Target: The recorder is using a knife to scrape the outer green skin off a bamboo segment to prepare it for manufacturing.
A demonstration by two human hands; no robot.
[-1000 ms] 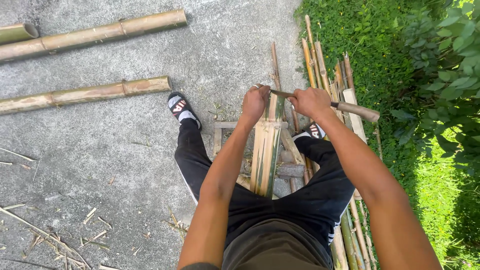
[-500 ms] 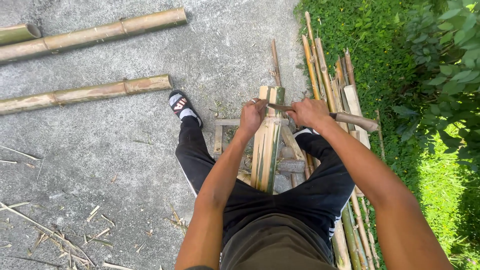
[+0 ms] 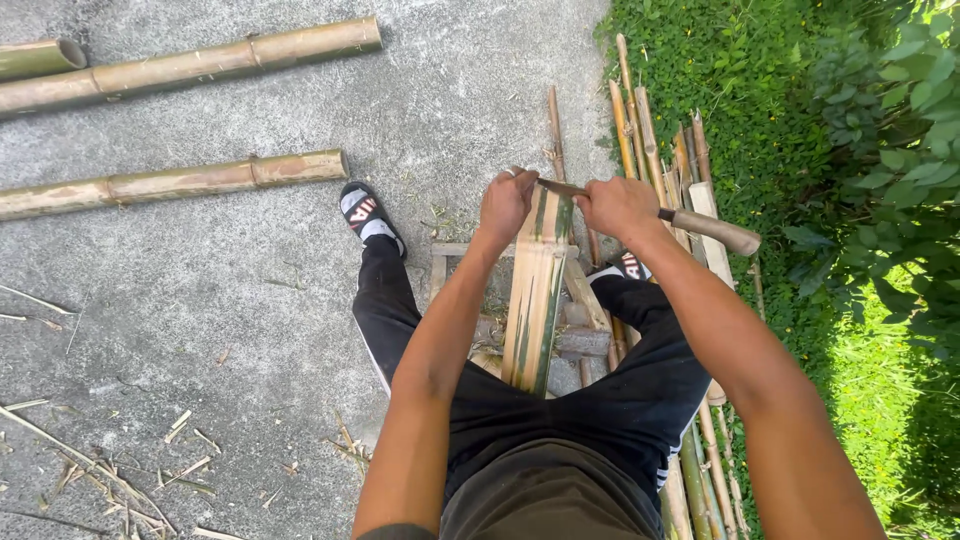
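I sit with a split bamboo slat point(image 3: 538, 300) standing between my knees, its top end level with my hands. My left hand point(image 3: 506, 203) grips the slat's top left edge together with the tip of a blade. My right hand point(image 3: 620, 207) is closed on a knife point(image 3: 700, 226) with a wooden handle that sticks out to the right. The blade lies across the top end of the slat, between the two hands. A low wooden frame point(image 3: 480, 310) sits under the slat by my legs.
Two long bamboo poles point(image 3: 180, 182) lie on the concrete point(image 3: 200, 300) at the upper left. A bundle of thin bamboo strips point(image 3: 650, 140) lies along the grass edge on the right. Shavings point(image 3: 100, 470) are scattered at the lower left. Bushes point(image 3: 880, 150) stand on the right.
Both hands and the knife have come down a little with the blade across the slat's top. The view has shifted slightly downward.
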